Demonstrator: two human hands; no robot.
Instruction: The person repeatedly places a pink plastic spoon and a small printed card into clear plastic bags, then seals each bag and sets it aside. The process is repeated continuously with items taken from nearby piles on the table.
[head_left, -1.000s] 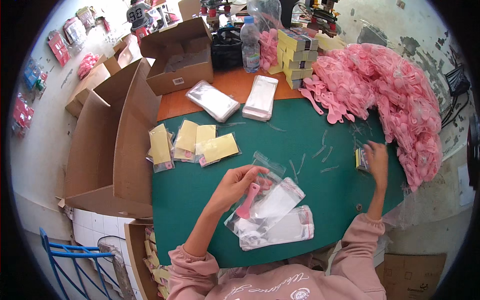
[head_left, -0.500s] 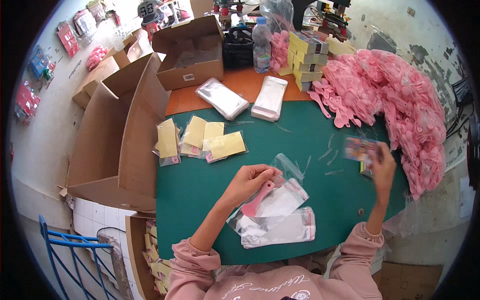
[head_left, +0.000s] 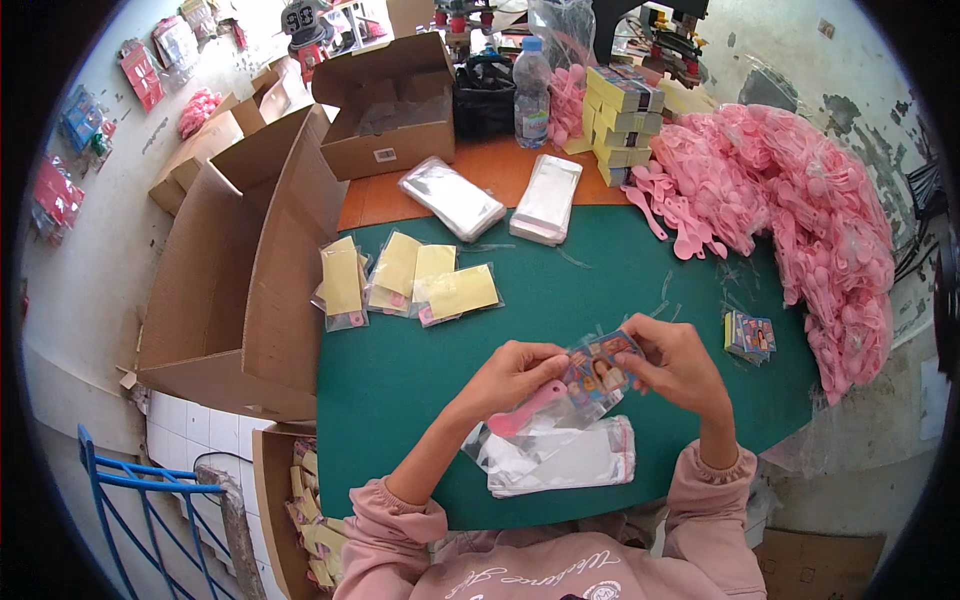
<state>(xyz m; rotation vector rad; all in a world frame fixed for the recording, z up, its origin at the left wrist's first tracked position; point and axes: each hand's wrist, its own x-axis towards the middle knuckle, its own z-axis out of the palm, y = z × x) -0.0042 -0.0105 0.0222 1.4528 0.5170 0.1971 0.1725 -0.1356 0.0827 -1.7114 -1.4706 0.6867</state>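
**Both hands on one picture card, mid-table**

While the green table (head_left: 420,370) fills most of the view, the open cardboard boxes (head_left: 250,280) sit well off to the left of the fingers. Far right and beyond the fingers: big heap of pink plastic spoons (head_left: 800,210), bagged and loose. Straight ahead, well past the fingers: two stacks of clear bags (head_left: 500,195), then four filled packets with yellow cards (head_left: 405,280) nearer, ahead-left.

Just below the fingers: pile of empty clear sleeves (head_left: 565,460) flat on the table. To the right of the right fingers, apart from them: small stack of picture cards (head_left: 750,335).

Left hand (head_left: 510,375): fingers closed, pinching the left edge of a picture card (head_left: 598,368), with a pink spoon (head_left: 528,410) and a clear sleeve tucked under the same grip. Right hand (head_left: 675,365): fingers closed on the card's right edge. Card is held between the two hands, just above the sleeve pile, off the table. Can't tell whether the card is already partly inside the sleeve.
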